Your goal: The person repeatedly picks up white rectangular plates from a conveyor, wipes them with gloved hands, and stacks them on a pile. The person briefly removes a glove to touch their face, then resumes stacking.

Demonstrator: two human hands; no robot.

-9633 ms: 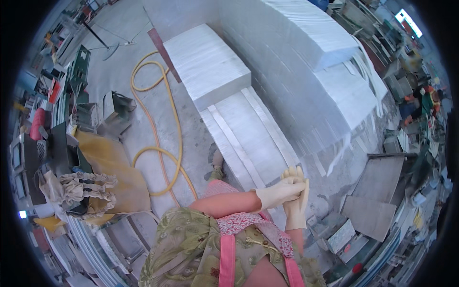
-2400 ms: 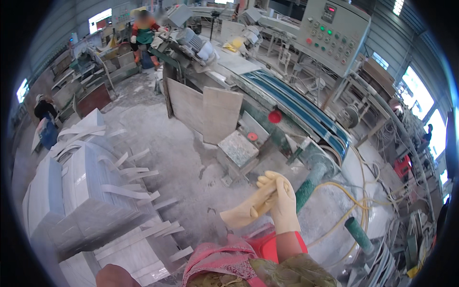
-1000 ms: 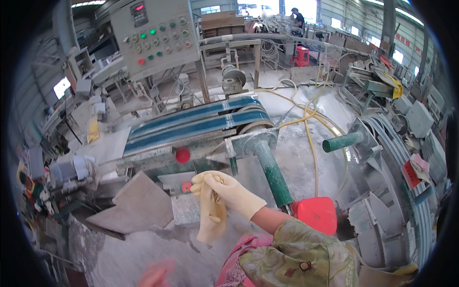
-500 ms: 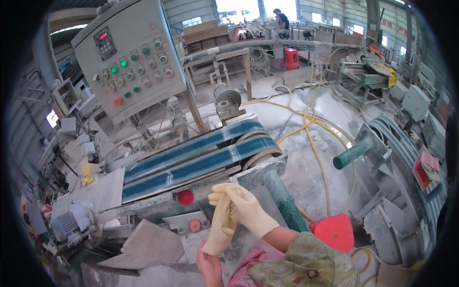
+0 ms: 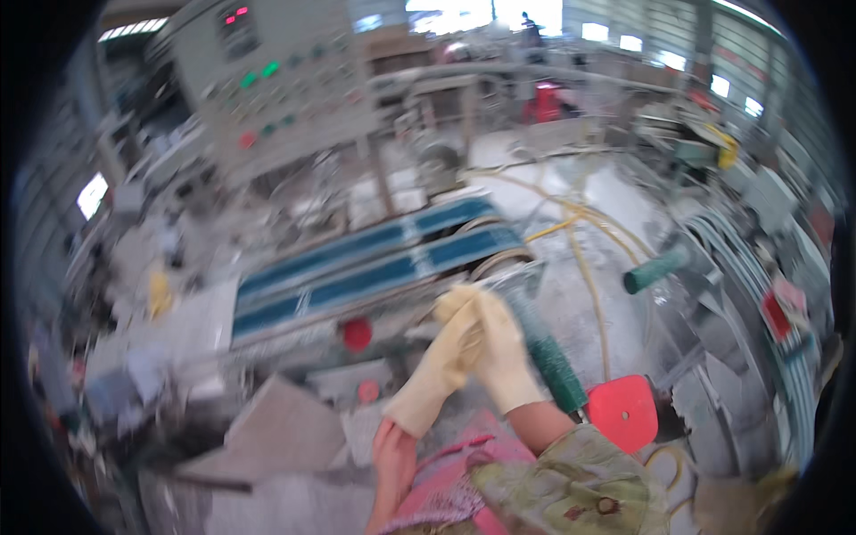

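A cream rubber glove covers my right hand (image 5: 499,352), which is closed around the finger end of a second cream rubber glove (image 5: 428,383). The second glove slants down to the left from it. My bare left hand (image 5: 394,459) is at that glove's cuff, its fingertips closed against the edge; motion blur and the cuff hide part of the fingers. Both hands are in front of my body, on the near side of a machine with two blue conveyor belts (image 5: 366,283).
Behind the belts, a grey control panel (image 5: 285,98) has lit green buttons. A green roller (image 5: 655,269) sticks out at right, near a red stool (image 5: 624,413). Yellow hoses (image 5: 588,294) cross the pale floor. Stone slabs (image 5: 276,423) lean at lower left. A person (image 5: 531,32) is far back.
Both hands and the held glove have moved up and slightly right in the picture. The view has shifted and blurred. The left hand remains at the cuff.
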